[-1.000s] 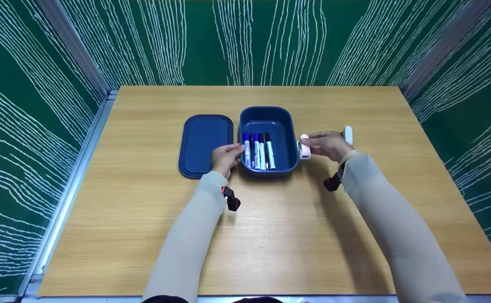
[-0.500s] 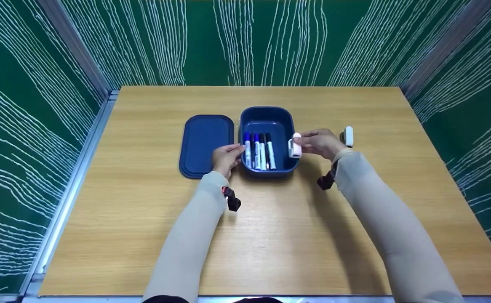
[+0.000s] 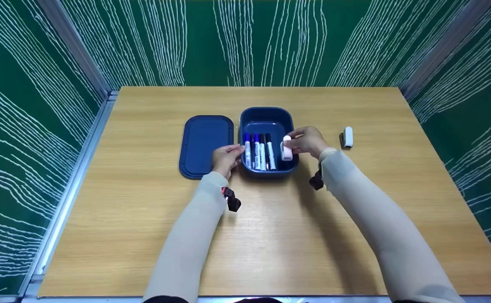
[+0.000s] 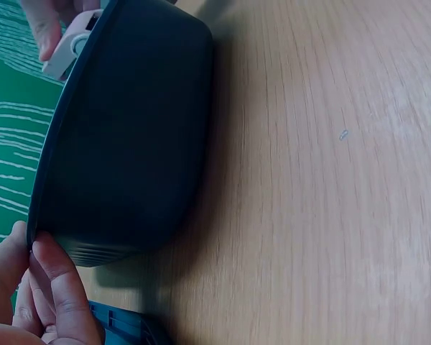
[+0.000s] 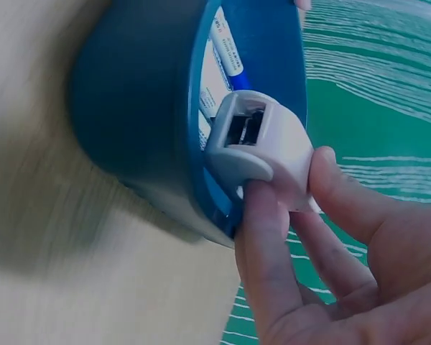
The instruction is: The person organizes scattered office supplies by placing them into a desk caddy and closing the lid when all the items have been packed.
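Note:
A dark blue plastic box (image 3: 266, 110) stands uncovered on the table. Several markers (image 3: 259, 151) with blue or black caps lie side by side in its left half. My left hand (image 3: 227, 159) pinches the box's left rim between thumb and fingers, seen close up in the left wrist view. Over the box's right side, my right hand (image 3: 309, 142) pinches what looks like a small pink and white stapler (image 5: 273, 136), its dark slot visible in the right wrist view. The stapler is beside the markers; whether it touches the box floor cannot be told.
The box's blue lid (image 3: 206, 145) lies flat just left of the box. A second small white, dark-sided stapler-like item (image 3: 347, 137) lies to the right of my right hand. Green walls with white lines (image 3: 212, 42) enclose the wooden table (image 3: 266, 235).
My right hand has moved left with the stapler, from outside the box's right rim to over its interior beside the markers. The left hand has stayed at the rim.

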`<move>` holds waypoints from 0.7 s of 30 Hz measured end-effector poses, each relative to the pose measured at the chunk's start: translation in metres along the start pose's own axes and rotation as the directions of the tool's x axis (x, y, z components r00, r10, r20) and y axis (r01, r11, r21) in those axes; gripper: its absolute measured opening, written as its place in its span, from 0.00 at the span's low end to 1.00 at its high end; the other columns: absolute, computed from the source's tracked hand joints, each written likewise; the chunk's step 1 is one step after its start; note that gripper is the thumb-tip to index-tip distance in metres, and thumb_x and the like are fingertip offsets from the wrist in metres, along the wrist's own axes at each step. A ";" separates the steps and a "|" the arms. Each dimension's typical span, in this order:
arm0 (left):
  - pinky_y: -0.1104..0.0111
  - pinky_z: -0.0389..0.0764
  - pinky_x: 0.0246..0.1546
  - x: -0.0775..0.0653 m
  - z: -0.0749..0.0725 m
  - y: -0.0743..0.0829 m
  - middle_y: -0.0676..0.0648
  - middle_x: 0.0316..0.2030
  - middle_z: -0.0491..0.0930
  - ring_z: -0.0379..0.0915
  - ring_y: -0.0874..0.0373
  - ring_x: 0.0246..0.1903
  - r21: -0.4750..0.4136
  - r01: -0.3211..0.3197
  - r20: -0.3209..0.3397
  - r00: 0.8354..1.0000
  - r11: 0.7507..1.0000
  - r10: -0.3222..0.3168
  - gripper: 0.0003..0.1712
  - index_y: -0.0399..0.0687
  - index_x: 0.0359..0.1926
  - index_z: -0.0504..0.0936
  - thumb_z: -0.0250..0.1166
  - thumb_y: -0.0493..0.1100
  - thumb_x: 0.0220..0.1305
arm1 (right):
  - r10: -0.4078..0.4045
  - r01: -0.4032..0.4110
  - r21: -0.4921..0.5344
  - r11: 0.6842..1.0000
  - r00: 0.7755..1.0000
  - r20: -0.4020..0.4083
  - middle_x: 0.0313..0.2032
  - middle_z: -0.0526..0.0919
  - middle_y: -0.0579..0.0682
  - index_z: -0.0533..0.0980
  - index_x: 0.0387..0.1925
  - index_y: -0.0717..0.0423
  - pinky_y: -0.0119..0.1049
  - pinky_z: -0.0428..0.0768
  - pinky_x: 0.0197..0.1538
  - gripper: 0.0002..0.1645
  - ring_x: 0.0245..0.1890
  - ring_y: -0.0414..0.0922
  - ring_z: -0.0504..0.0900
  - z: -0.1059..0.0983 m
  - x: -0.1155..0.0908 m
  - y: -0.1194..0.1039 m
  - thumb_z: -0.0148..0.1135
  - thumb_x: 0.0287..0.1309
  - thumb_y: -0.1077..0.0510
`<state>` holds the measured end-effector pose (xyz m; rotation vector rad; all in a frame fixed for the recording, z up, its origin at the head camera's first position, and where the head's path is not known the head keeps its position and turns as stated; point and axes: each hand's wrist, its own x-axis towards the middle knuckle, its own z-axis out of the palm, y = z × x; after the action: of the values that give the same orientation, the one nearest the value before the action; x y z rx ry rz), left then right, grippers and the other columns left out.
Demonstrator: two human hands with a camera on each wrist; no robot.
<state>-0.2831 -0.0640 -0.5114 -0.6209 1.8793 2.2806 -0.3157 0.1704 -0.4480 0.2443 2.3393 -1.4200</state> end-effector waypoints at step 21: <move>0.78 0.77 0.24 0.001 -0.002 0.000 0.41 0.46 0.85 0.77 0.60 0.30 0.012 0.001 0.005 1.000 1.000 -0.001 0.19 0.34 0.53 0.82 0.70 0.35 0.60 | -0.230 0.185 -0.590 0.786 0.973 -0.002 0.36 0.86 0.62 0.82 0.30 0.69 0.38 0.84 0.37 0.04 0.32 0.52 0.84 0.036 0.006 0.001 0.63 0.53 0.70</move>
<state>-0.2834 -0.0656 -0.5124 -0.6139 1.8881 2.2666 -0.3126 0.1382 -0.4662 -0.1490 2.8010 -0.6973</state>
